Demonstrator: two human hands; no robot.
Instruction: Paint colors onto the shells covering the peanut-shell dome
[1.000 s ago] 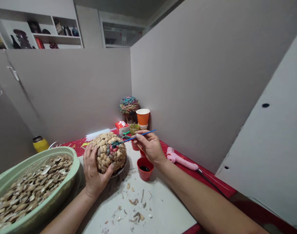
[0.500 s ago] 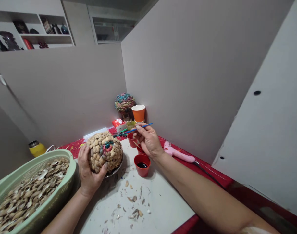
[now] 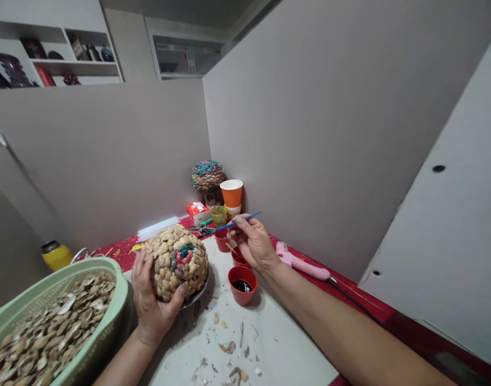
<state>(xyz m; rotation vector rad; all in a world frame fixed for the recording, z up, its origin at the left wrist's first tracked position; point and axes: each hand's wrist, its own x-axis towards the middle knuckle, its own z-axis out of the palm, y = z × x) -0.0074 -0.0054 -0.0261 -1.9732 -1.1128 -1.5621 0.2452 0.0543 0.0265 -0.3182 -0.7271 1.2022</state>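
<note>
My left hand [image 3: 159, 311] is curled round the lower left side of a ball covered in tan shells [image 3: 168, 257]. The ball rests in a shallow metal dish [image 3: 199, 294]. A few shells on its front are painted teal, pink and grey. Between the fingertips of my right hand [image 3: 255, 241] is a blue paintbrush [image 3: 245, 219], slanted with its dark tip pointing left, a little right of the ball. Below that hand stands a red cup [image 3: 242, 294] of dark liquid. Two more red cups are behind it, one partly hidden by my fingers, with a thin stick leaning in it.
A green basket [image 3: 118, 279] of loose shells stands at the left. Shell scraps [image 3: 228, 347] litter the white board [image 3: 285, 343]. A pink glue gun [image 3: 303, 262] lies right; a colourful shell ball [image 3: 208, 175], orange cup [image 3: 231, 196] and glass jar [image 3: 218, 215] stand behind.
The camera view has shifted slightly, so the table things sit lower and further right. Both hands keep nearly the same grip and place relative to the ball and cups.
</note>
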